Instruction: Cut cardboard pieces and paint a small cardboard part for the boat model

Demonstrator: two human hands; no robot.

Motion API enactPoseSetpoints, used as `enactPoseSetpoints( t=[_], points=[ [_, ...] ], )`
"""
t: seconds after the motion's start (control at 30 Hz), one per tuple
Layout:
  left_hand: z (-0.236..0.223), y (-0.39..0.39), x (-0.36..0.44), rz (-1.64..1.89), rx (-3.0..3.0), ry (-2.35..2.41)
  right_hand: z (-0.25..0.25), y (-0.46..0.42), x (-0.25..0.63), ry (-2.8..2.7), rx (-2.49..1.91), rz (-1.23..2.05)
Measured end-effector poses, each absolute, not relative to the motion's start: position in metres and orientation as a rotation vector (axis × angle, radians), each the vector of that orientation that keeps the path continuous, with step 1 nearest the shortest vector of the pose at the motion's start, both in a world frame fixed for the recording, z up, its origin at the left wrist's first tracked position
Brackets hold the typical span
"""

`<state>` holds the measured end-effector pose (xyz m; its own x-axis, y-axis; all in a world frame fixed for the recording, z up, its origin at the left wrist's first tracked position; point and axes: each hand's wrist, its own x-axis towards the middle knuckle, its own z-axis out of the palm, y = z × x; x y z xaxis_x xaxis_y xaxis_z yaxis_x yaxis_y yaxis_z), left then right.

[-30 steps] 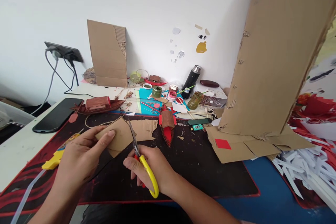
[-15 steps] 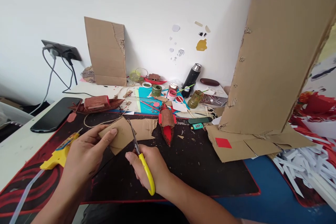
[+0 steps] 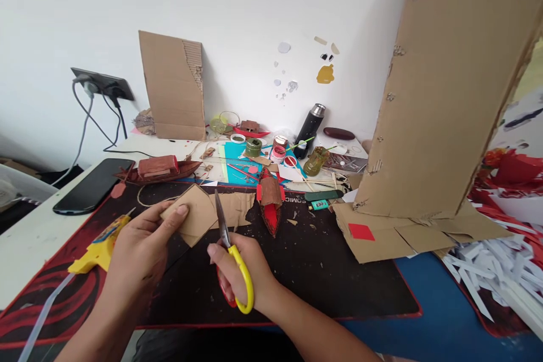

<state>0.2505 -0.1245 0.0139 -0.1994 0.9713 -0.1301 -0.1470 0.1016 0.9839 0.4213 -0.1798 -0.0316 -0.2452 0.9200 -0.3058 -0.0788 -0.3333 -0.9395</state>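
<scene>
My left hand (image 3: 146, 237) pinches a small piece of cardboard (image 3: 198, 216) between thumb and fingers, over the dark desk mat (image 3: 305, 283). In my right hand (image 3: 244, 268) is a pair of scissors (image 3: 223, 223) with yellow handles, a bit of red showing at the lower loop. The blades point up and away, close together, just right of the cardboard and apart from it. Another cardboard strip (image 3: 237, 208) lies flat behind them. Beyond the scissors a model boat (image 3: 270, 198) with a brown canopy and red inside rests on the mat.
A yellow glue gun (image 3: 99, 246) lies left of my left hand, near a phone (image 3: 85, 185) and a second model boat (image 3: 159, 168). Paint jars (image 3: 253, 147) and a black thermos (image 3: 309, 130) stand at the back. A tall cardboard panel (image 3: 445, 96) rises at right beside paper strips (image 3: 487, 260).
The scissors have come away from the cardboard's edge, moving slightly right and turning so their blades show more broadly. My left hand keeps its pinch, and the cardboard is tilted a little differently.
</scene>
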Motion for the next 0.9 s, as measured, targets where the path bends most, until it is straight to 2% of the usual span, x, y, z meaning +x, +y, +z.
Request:
enactPoseSetpoints(
  t=[0.3,0.63,0.9],
  points=[
    [0.011,-0.124,0.268,1.352,0.852,1.132,-0.007,-0.176,0.439,-1.024,-1.106,1.625],
    [0.009,-0.143,0.296,1.348,0.804,1.114,-0.004,-0.180,0.441,-1.001,-1.095,1.480],
    [0.028,-0.127,0.261,0.803,1.158,1.087,0.001,-0.185,0.468,-1.138,-1.152,1.506]
  ],
)
